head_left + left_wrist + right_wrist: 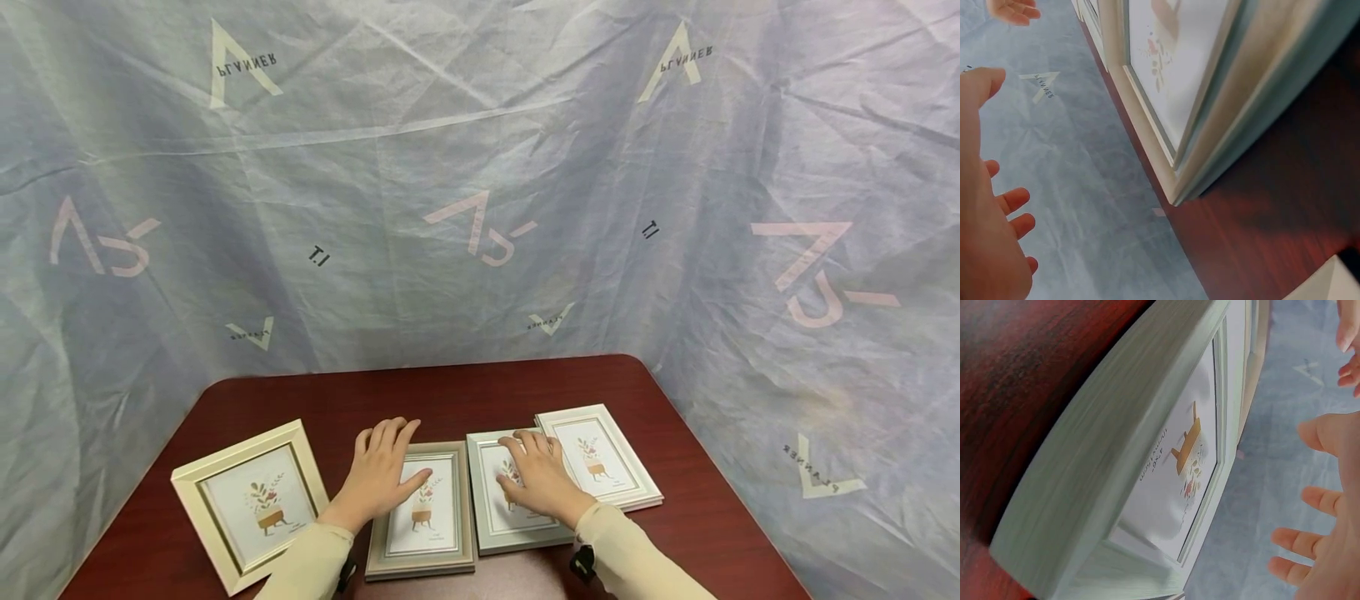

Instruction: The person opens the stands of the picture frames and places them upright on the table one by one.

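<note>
- Your left hand [381, 477] is loosely spread, thumb parted from the fingers, holding nothing; the left wrist view shows it clear of the frame beside it.
- Nearest to it, at about 4 o'clock from that hand and partly under it, the taupe frame [431, 517] lies face up on your dark red table [720, 508].
- Your right hand [546, 477] is also loosely spread, gripping nothing; its wrist view shows space between fingers and frame.
- Below that hand, and showing toward its 8 o'clock, lies the pale green frame [501, 523], just beside the taupe one; you cannot tell whether their edges touch.
- At 2 o'clock from your right hand lies the white frame [592, 458], turned toward 11 o'clock.
- Toward 9 o'clock from your left hand is the cream frame [258, 500], also turned toward 11.
</note>
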The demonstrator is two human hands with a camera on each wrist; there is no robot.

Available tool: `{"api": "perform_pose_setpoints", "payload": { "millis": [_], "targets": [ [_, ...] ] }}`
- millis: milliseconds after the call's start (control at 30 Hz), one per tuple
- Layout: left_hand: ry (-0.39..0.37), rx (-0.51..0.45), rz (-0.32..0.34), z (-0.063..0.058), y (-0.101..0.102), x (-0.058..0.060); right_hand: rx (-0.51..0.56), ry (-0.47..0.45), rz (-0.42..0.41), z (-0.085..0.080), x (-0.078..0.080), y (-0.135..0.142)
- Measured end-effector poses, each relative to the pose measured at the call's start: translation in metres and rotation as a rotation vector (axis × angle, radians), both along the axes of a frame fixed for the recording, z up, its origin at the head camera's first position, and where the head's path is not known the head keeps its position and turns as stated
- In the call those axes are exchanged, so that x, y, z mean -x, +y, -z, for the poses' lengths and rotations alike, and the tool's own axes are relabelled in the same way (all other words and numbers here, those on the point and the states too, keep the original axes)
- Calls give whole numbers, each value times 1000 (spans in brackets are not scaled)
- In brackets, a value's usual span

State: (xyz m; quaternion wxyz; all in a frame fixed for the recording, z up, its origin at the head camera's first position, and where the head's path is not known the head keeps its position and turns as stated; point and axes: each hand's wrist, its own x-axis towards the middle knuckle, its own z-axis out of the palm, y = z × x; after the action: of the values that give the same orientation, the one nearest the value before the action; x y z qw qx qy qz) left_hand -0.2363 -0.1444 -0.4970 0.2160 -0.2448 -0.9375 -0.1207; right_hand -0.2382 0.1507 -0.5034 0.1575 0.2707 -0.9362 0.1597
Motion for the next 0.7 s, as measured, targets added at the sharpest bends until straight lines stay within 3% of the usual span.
{"api": "perform_pose_setpoints", "payload": {
  "millis": [467,700],
  "targets": [
    [-64,-31,14,20,3,28,-46,-38,-14,7,15,-16],
    [-111,-4,-14,30,2,40,-91,-41,-29,8,19,-22]
  ]
}}
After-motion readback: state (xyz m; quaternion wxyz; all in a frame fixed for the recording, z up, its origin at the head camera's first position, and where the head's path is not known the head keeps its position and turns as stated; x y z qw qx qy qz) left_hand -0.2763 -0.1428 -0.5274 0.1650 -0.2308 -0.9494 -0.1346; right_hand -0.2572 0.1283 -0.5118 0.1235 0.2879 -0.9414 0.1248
